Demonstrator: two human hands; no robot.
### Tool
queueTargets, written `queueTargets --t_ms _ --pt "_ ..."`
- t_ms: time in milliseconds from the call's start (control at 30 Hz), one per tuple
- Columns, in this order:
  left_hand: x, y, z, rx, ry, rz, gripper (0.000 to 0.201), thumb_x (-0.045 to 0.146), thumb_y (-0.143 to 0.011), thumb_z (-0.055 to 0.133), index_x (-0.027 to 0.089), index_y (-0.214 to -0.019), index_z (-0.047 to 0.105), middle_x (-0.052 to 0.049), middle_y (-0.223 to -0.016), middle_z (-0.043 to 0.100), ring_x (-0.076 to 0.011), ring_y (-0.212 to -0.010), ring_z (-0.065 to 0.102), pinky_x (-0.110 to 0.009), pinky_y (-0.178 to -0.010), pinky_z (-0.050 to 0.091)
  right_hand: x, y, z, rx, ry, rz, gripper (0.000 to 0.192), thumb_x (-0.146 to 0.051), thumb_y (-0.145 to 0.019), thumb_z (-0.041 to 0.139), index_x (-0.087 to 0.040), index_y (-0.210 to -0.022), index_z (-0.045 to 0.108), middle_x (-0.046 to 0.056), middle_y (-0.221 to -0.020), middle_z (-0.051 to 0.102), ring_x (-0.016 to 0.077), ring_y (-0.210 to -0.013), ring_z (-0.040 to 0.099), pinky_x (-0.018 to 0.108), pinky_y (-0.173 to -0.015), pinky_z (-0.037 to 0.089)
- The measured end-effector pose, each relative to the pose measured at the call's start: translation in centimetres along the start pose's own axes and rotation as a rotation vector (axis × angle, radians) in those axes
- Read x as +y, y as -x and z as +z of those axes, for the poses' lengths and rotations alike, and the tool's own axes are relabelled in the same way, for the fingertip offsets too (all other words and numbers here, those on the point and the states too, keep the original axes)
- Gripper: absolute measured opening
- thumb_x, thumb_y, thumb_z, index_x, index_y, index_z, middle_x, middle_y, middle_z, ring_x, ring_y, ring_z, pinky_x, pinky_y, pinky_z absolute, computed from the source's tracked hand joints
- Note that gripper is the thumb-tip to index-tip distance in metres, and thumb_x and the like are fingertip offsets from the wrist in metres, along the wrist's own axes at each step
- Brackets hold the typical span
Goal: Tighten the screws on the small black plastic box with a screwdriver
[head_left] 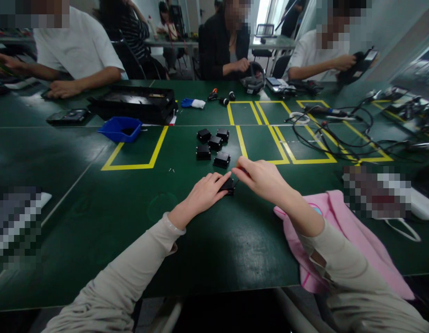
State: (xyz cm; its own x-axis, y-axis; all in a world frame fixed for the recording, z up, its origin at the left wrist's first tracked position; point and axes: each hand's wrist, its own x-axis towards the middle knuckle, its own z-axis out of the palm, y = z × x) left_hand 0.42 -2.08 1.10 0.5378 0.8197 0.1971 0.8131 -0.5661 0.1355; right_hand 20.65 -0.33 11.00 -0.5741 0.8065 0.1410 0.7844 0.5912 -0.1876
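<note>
Black part (228, 186) under left hand (203, 192)

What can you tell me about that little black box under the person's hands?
The small black box-shaped part looks like matte plastic and lies flat on the dark green table. The left hand presses its fingers on top; the right hand pinches at its far right corner. Most of it is hidden. Five similar black boxes sit just beyond.

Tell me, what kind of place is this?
Probably an assembly or electronics workshop. The dark green worktable is marked with yellow tape rectangles, small black plastic box parts sit in a group beyond the person's hands, and tangled black cables lie beside seated co-workers handling devices.
</note>
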Motion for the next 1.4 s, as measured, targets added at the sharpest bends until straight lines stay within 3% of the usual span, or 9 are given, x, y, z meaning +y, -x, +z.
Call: queueTargets --t_ms 200,367,567,733,933,1133,1400 --pt "0.02 -0.01 0.00 0.003 0.007 -0.002 0.055 0.040 -0.097 0.046 0.021 -0.146 0.028 -0.009 -0.119 0.053 -0.0229 -0.101 0.052 -0.037 -0.087 0.046 0.03 -0.02 0.08 0.015 -0.048 -0.017 0.027 -0.032 -0.097 0.032 -0.019 -0.108 0.052 0.004 -0.081 0.067 0.0150 -0.065 0.056 0.026 -0.057 0.024" --pt "0.05 -0.03 0.04 0.003 -0.006 0.001 0.053 0.040 -0.097 0.046 0.021 -0.144 0.031 -0.009 -0.118 0.053 -0.0229 -0.099 0.052 -0.037 -0.087 0.046 -0.04 0.00 0.08 0.009 -0.018 -0.006 0.032 -0.041 -0.098 0.031 -0.020 -0.100 0.055 0.003 -0.074 0.065 0.0155 -0.062 0.055 0.026 -0.055 0.023" --pt "0.12 -0.07 -0.09 -0.006 -0.005 -0.003 0.058 0.040 -0.096 0.047 0.021 -0.147 0.026 -0.009 -0.119 0.053 -0.0230 -0.100 0.052 -0.037 -0.088 0.046 0.10 -0.06 0.25 0.023 -0.045 -0.013 0.024 -0.033 -0.097 0.034 -0.019 -0.105 0.052 0.003 -0.081 0.067 0.0144 -0.064 0.055 0.026 -0.055 0.024" --pt "0.03 -0.06 0.02 -0.011 0.003 -0.007 0.055 0.041 -0.096 0.047 0.020 -0.145 0.030 -0.009 -0.119 0.053 -0.0233 -0.101 0.052 -0.037 -0.089 0.046 0.16 -0.07 0.32 0.016 0.006 0.000 0.031 -0.042 -0.098 0.031 -0.020 -0.100 0.053 0.003 -0.074 0.065 0.0157 -0.063 0.056 0.027 -0.055 0.022" --pt "0.06 -0.05 -0.03 -0.009 0.000 -0.011 0.058 0.041 -0.096 0.047 0.021 -0.147 0.027 -0.009 -0.119 0.054 -0.0234 -0.100 0.052 -0.037 -0.087 0.046 0.18 0.01 0.32 0.030 -0.038 -0.021 0.023 -0.030 -0.096 0.034 -0.019 -0.107 0.050 0.003 -0.081 0.067 0.0144 -0.064 0.055 0.026 -0.055 0.023" --pt "0.03 0.01 -0.03 -0.004 0.007 -0.004 0.055 0.041 -0.097 0.046 0.021 -0.145 0.029 -0.009 -0.119 0.053 -0.0231 -0.099 0.052 -0.037 -0.087 0.046 0.05 -0.02 0.15 0.005 0.003 -0.011 0.031 -0.041 -0.098 0.031 -0.020 -0.101 0.053 0.002 -0.074 0.066 0.0154 -0.062 0.056 0.027 -0.055 0.022" --pt "0.00 -0.02 0.06 -0.007 0.004 -0.004 0.057 0.041 -0.097 0.046 0.021 -0.147 0.027 -0.009 -0.119 0.053 -0.0229 -0.100 0.051 -0.037 -0.087 0.046 0.09 0.07 0.08 0.020 -0.033 -0.034 0.027 -0.035 -0.097 0.031 -0.020 -0.104 0.052 0.003 -0.079 0.067 0.0147 -0.064 0.056 0.026 -0.055 0.023"
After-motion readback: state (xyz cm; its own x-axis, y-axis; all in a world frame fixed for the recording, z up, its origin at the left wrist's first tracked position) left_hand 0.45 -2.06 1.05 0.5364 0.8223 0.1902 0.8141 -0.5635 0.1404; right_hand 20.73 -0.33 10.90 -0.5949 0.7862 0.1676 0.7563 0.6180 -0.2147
